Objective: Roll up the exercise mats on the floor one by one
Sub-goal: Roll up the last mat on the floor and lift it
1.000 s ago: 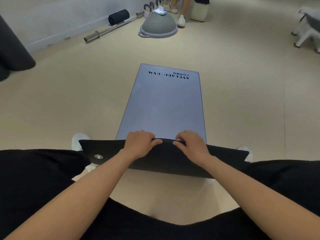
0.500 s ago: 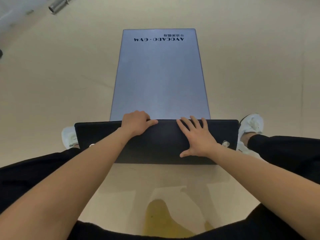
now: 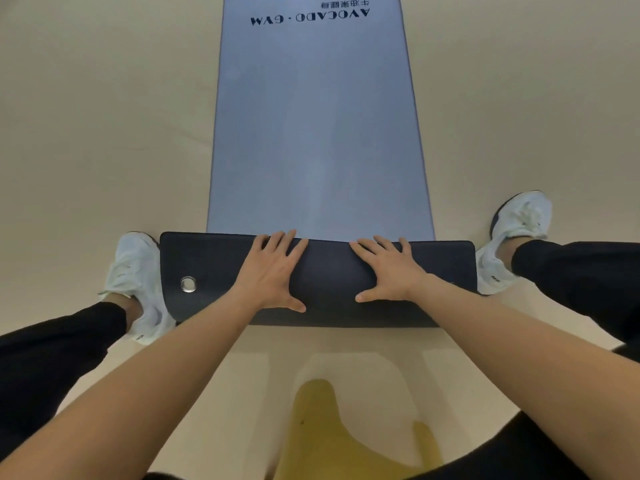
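A grey-blue exercise mat (image 3: 317, 133) with dark lettering at its far end lies flat on the beige floor and stretches away from me. Its near end is folded over, so the black underside (image 3: 329, 282) faces up as a wide band with a metal eyelet (image 3: 188, 284) at the left. My left hand (image 3: 272, 271) presses flat on the black band left of centre, fingers straight and spread. My right hand (image 3: 388, 271) presses flat on it right of centre, fingers also spread toward the fold.
My white shoes stand on either side of the fold, the left shoe (image 3: 138, 282) and the right shoe (image 3: 512, 233) touching the band's ends. Bare beige floor (image 3: 104, 116) surrounds the mat. A yellowish patch (image 3: 322, 427) shows on the floor below me.
Both hands went from gripping the lifted near edge to pressing flat on the folded black band. The left hand uncurled last. The view tilted down over the mat.
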Motion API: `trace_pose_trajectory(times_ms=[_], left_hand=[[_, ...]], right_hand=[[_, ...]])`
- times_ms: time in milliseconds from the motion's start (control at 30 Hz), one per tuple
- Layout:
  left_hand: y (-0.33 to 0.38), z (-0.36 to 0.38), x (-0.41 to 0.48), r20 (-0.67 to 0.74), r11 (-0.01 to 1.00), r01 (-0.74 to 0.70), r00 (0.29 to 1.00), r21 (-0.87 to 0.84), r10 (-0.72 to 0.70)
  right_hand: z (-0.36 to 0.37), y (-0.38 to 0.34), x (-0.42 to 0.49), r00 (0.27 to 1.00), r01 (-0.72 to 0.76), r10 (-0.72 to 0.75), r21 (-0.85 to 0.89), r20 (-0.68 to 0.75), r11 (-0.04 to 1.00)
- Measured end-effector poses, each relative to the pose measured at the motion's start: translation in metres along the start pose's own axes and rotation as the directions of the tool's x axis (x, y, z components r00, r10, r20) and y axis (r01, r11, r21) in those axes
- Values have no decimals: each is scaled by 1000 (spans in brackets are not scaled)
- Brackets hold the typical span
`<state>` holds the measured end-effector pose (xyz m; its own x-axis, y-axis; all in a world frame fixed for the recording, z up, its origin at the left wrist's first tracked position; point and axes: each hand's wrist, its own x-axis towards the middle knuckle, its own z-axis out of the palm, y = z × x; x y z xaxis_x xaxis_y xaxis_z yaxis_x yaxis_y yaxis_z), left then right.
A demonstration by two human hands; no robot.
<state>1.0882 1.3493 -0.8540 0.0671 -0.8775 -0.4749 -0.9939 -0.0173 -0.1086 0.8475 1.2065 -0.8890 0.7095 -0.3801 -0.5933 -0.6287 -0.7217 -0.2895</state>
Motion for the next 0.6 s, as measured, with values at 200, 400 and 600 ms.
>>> trace_pose_trajectory(times_ms=[200,400,600], left_hand=[[11,33,-6,-18,999,-33,999,-13,32],[9,57,-7,37,995,-68,997,-74,71],[-2,70,-2,135,978,-78,985,-195,106]], right_hand=[[16,0,9,994,14,-17,27,110,1000],[18,-1,24,971,61,-49,-44,234,997],[15,-11,32,978,120,-86,-180,189,976]])
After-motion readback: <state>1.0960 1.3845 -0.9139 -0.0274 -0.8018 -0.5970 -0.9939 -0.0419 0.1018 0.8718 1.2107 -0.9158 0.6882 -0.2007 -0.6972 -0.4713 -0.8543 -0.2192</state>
